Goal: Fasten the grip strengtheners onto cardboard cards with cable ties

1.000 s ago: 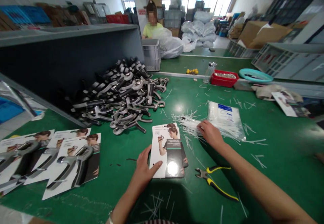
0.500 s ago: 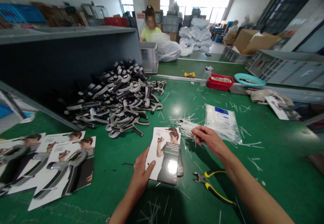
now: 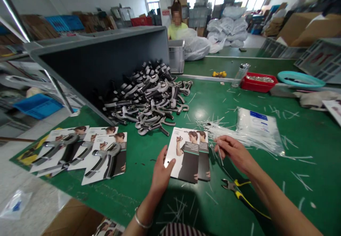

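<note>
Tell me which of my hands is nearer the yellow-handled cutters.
Right. Your right hand is just beyond the cutters, pinching a thin white strip; your left hand is farther away, left of them, holding the front card.

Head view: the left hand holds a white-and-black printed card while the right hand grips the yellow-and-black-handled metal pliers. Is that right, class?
Not quite. The head view shows the right hand gripping a thin white strip; the pliers lie on the green tabletop. The left hand does hold the white-and-black printed card.
</note>
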Demonstrator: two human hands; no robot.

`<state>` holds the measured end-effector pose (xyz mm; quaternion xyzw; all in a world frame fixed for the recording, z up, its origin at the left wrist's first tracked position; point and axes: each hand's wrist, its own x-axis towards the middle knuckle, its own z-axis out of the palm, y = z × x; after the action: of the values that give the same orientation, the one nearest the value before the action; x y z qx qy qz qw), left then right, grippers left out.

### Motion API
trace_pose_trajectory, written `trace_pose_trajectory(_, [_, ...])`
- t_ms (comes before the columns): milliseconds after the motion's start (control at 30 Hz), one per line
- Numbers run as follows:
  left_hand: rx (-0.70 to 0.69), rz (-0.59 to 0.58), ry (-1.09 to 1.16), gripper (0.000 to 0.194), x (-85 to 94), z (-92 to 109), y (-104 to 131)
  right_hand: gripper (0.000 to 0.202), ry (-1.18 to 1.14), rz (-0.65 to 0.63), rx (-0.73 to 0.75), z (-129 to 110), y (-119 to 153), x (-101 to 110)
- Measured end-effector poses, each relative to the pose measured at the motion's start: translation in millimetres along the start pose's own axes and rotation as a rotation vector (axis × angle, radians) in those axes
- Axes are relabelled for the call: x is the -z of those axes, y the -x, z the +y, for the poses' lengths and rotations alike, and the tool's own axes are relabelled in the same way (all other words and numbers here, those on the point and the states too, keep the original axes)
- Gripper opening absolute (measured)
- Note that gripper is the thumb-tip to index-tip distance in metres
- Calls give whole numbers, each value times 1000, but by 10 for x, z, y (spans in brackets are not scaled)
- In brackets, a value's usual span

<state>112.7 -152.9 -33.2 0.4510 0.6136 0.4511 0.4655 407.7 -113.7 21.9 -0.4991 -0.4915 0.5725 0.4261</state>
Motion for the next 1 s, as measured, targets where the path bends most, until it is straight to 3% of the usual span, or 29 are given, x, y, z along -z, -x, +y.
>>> trace_pose_trajectory(133, [228,-240,293,63,160,222,-86,25,-76,-6,-38,-21,-9,-53])
trace_pose_trajectory(200, [238,-288,310,53,191,344,-114,24,-112,55,5,-35,-43,-130])
trace_pose_trajectory(300, [79,-219,220,47,216,560,-98,20,-179,156,115,-88,-105,-298])
trace_pose_trajectory(400, [-122,-158,86,49,300,751,-64,18,-218,129,170,-139,-147,-461])
trace_pose_trajectory(467, [-154,-128,37,47,383,811,-66,19,-227,98,163,-135,-154,-525])
trace_pose_trajectory(600, [-6,-148,247,46,473,768,-78,22,-208,73,132,-62,-132,-539])
trace_pose_trajectory(733, [134,-183,399,50,384,629,-84,21,-215,114,196,-46,-85,-617])
trace_pose_trajectory(867, [157,-198,374,54,294,473,-194,23,-122,105,237,-7,-76,-894])
trace_pose_trajectory(1000, [105,-159,427,49,278,349,-314,25,-36,69,258,183,-136,-1156])
